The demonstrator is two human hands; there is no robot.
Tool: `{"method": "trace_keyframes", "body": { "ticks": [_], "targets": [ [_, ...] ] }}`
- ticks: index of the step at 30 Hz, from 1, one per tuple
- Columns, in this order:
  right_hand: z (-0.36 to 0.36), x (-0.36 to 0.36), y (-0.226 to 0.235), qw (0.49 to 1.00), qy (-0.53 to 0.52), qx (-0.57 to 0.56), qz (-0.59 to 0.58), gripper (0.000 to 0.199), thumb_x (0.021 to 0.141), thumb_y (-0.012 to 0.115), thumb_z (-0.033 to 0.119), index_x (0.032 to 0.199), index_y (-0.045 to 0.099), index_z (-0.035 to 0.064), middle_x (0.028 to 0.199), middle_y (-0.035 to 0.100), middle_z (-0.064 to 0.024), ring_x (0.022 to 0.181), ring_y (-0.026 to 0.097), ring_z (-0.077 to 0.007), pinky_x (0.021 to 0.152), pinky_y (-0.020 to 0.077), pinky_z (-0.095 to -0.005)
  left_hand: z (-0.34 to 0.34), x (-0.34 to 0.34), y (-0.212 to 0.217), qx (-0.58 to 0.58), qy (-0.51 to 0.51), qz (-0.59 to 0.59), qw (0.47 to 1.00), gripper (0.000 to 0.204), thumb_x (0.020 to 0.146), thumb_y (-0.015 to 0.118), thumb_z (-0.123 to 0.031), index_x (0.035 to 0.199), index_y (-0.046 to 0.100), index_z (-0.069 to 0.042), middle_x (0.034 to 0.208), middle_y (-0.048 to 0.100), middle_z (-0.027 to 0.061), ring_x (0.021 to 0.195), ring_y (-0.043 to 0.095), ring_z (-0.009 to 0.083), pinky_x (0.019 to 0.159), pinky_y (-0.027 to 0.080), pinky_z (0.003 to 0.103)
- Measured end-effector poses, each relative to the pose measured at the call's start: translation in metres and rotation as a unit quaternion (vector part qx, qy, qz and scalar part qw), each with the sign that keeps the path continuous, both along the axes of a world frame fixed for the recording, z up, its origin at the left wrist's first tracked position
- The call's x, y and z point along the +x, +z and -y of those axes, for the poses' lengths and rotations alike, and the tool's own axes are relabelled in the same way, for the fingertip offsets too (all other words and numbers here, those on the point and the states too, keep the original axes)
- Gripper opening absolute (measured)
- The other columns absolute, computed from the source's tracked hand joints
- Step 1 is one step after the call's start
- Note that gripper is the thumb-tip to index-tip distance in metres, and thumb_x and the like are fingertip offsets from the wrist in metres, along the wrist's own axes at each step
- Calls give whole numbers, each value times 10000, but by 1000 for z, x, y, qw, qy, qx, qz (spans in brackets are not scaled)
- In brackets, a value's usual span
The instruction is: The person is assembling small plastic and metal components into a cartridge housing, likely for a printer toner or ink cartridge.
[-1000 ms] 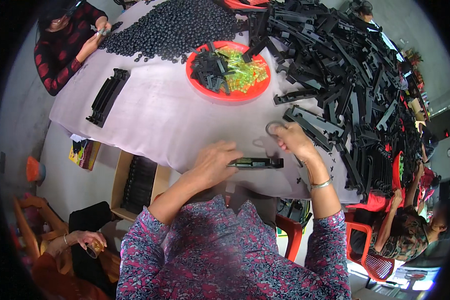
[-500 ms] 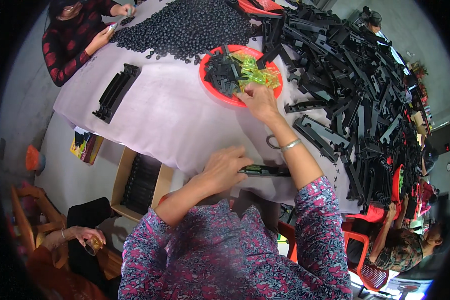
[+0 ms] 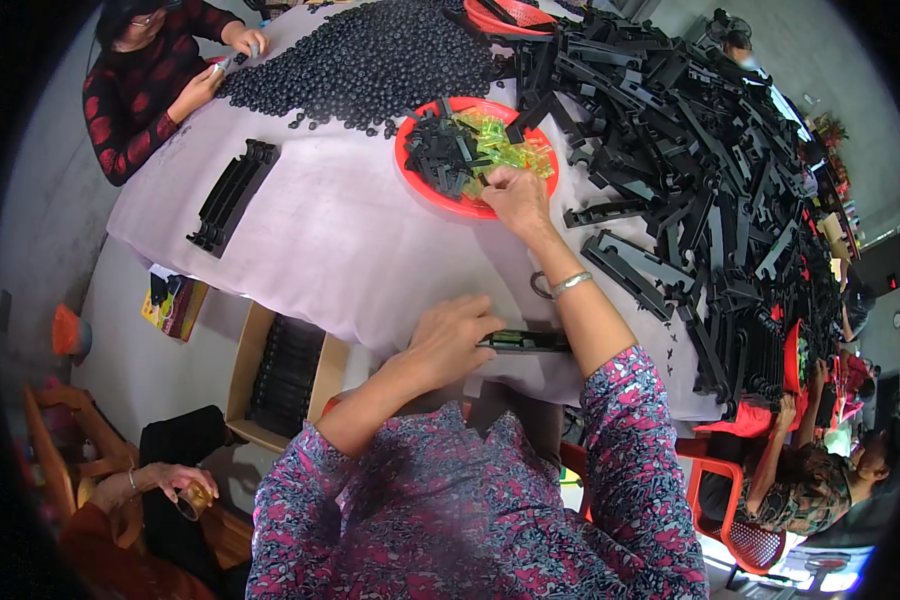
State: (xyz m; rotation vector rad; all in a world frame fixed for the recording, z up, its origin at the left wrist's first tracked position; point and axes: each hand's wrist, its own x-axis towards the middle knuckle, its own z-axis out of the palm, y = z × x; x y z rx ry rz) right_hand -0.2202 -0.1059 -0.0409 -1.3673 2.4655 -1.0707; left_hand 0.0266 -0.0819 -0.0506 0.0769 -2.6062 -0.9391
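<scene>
In the head view, the left hand (image 3: 455, 335) is down on the left end of a long, narrow black plastic casing (image 3: 532, 342), lying at the near edge of the pale cloth-covered table (image 3: 320, 220); its fingers bend close together, though whether they clamp, I cannot tell; out goes the right hand (image 3: 517, 200), fingertips bunched at the near rim of a round red plastic tray (image 3: 458, 207); any pinched piece is hidden; inside lie short black plastic strips (image 3: 436, 150) beside translucent yellow-green pieces (image 3: 530, 157).

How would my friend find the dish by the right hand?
On the pale tablecloth, a heap of small black pieces meets a jumble of long black parts. In front of where they meet sits a round red dish. Unlike those piles, it holds yellow-green bits beside black ones.
</scene>
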Motion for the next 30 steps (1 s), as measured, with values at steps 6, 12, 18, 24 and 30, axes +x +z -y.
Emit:
{"method": "trace_keyframes", "body": {
  "ticks": [6,12,18,24,30],
  "targets": [
    [-82,36,40,977,81,-84,176,62,867,706,78,878,680,23,704,618,-6,654,558,-75,611,458,-255,4,6,13,169,57,-127,976,394,790,798,-93,1160,676,-35,947,587,89,827,584,232,750,493,353],
    [-164,91,43,975,135,-85,155,98,836,675,-9,931,673,13,796,621,-32,704,561,-101,628,456,-274,1,10,34,264,123,-123,949,336,875,757,-62,1193,653,-24,952,581,21,796,499,96,714,449,245],
    [-180,114,53,978,162,-121,-43,192,753,696,-38,925,656,38,806,554,-99,729,593,-279,653,495,-360,-17,14,54,361,66,-19,930,171,957,696,-107,1094,720,-8,899,651,7,775,552,73,701,465,234],
    [-176,116,63,961,179,-173,-123,249,741,719,-70,963,676,34,899,605,-99,805,630,-287,690,529,-374,-17,17,52,521,105,-14,847,155,919,735,-66,1067,739,-20,842,685,16,760,603,69,693,500,234],
    [-178,114,54,966,96,-170,171,146,851,743,-4,991,707,20,868,662,-27,743,632,-112,647,509,-268,-12,17,44,551,91,-43,828,152,879,767,-26,1029,740,-26,847,689,16,750,613,74,669,507,226]
  ]
}}
